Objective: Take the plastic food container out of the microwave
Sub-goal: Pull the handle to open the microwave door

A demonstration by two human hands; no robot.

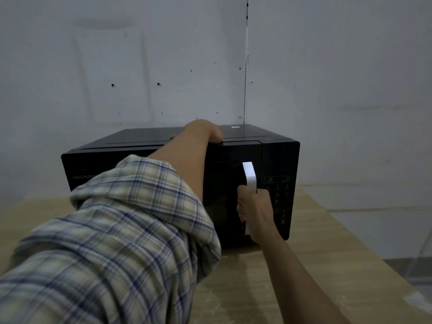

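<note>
The pale wooden worktop carries a black microwave set into the corner of a plain wall, its door shut and flush with the keypad panel. The plastic food container is not visible; by the task it should be inside, behind the dark door glass, which shows nothing of the cavity. The person's left arm, in a rolled plaid sleeve, reaches across the front, and the left hand lies on the microwave's top near its front edge, seemingly pressing down to steady the case; how far its fingers are spread cannot be told from this angle. The right hand is wrapped closed around the lower part of the white door handle, fingers curled round it in a firm fist.

The likely next step is pulling the door open, so the task is barely begun. A sharp pull could drag the whole microwave forward on the smooth worktop if the left hand eases its pressure. The left forearm also crosses the door's face, so a swinging door could knock against it and stop short
</note>
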